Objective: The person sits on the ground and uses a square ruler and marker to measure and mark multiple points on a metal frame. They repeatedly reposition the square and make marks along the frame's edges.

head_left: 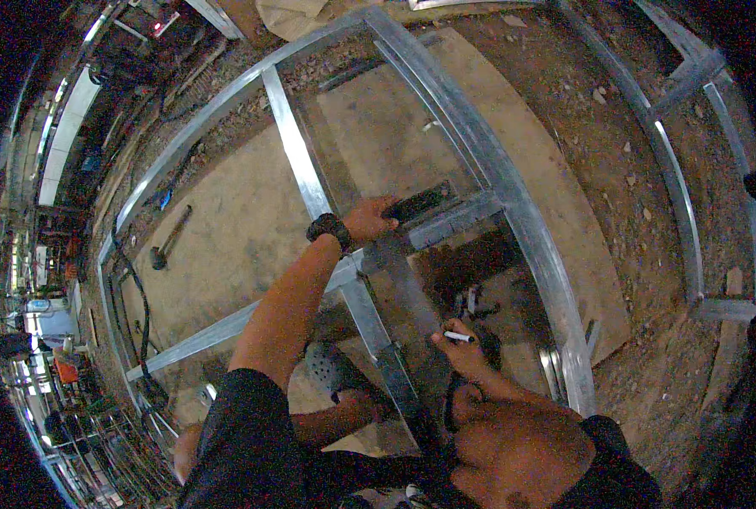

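Note:
My left hand [371, 219], with a dark band at its wrist, closes on the near end of a black, flat, bar-shaped tool [422, 202]; its exact kind I cannot make out. This tool lies along the crossbar of a silvery metal frame [454, 220], close to where the bars cross. A blurred grey strip [408, 284] runs from near that crossing toward my right hand. Nearer to me, my right hand [471, 356] is closed around a marker pen [459, 337] with a white end, held above the frame's opening.
Beneath the frame lies a tan board [225, 195], with a hammer [170, 239] on it at the left. A black cable [140, 288] crosses the frame's left side. A grey clog [331, 373] stands inside the frame. Another metal frame [679, 195] lies on the dirt ground at right.

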Demonstrator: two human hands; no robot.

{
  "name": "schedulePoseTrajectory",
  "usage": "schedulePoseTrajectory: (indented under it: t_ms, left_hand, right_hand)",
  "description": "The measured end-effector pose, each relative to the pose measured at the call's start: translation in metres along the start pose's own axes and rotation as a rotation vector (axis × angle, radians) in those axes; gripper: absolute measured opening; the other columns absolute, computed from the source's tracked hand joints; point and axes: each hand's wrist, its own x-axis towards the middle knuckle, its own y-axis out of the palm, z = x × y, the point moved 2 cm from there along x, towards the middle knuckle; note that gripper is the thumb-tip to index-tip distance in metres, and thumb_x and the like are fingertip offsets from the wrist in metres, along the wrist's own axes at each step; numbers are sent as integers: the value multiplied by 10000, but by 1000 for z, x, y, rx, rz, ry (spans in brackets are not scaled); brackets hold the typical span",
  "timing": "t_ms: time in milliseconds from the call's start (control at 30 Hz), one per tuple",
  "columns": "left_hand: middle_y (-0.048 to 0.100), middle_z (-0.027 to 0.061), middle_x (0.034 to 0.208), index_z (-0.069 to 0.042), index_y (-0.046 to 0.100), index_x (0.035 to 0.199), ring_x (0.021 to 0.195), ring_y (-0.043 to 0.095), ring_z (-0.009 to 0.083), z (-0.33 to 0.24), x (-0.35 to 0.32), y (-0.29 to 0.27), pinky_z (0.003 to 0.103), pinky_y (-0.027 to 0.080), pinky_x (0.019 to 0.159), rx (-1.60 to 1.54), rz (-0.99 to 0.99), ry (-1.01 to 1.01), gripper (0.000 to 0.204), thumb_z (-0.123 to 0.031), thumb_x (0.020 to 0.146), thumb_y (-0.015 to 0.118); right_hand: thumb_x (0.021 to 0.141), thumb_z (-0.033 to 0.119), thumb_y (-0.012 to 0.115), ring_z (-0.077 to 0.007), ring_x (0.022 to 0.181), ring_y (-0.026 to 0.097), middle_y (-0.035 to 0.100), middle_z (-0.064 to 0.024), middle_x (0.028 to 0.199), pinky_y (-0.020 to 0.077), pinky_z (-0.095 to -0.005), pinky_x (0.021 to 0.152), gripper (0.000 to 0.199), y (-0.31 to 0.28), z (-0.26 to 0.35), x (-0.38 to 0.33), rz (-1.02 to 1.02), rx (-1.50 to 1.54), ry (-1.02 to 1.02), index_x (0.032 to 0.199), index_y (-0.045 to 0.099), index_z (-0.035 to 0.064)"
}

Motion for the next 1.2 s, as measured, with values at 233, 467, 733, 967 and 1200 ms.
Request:
schedulePoseTrajectory:
  t_ms: [233,467,733,967,1200]
  left_hand:
    - [689,132,1314,-89,563,1446,1201,641,289,-32,18,-55,429,487,1075,223,-83,42,554,-124,916,722]
    - [703,98,1287,-77,547,1476,1164,647,239,-32,9,-54,390,502,1037,19,38,-86,591,-173,926,742]
    - [731,89,1200,-75,617,1411,1106,652,213,-10,-12,-94,389,498,1025,149,-8,7,548,-223,905,769]
    - [737,102,1202,-75,639,1371,1103,669,266,-8,-5,-64,414,499,1024,-82,-13,-9,513,-210,891,759]
    - [732,106,1199,-73,649,1350,1088,671,270,-26,31,-42,422,499,1007,174,-101,67,497,-202,883,762]
  right_hand:
    - [956,309,783,-115,805,539,591,15,845,466,-309,711,262,15,3,69,-124,93,-361,994,636,96]
    - [957,254,786,-122,899,614,654,1,934,520,-303,816,223,15,32,41,-123,169,-345,1041,689,72]
    - [942,254,797,-118,996,621,690,-3,1008,519,-324,873,280,29,49,46,50,32,-482,1133,698,74]
    - [942,209,792,-116,988,620,693,11,1009,512,-309,901,232,9,44,33,131,94,-337,1109,701,77]
    - [916,176,817,-125,1009,630,699,6,1017,518,-319,912,216,-13,11,50,-64,40,-438,1076,708,80]
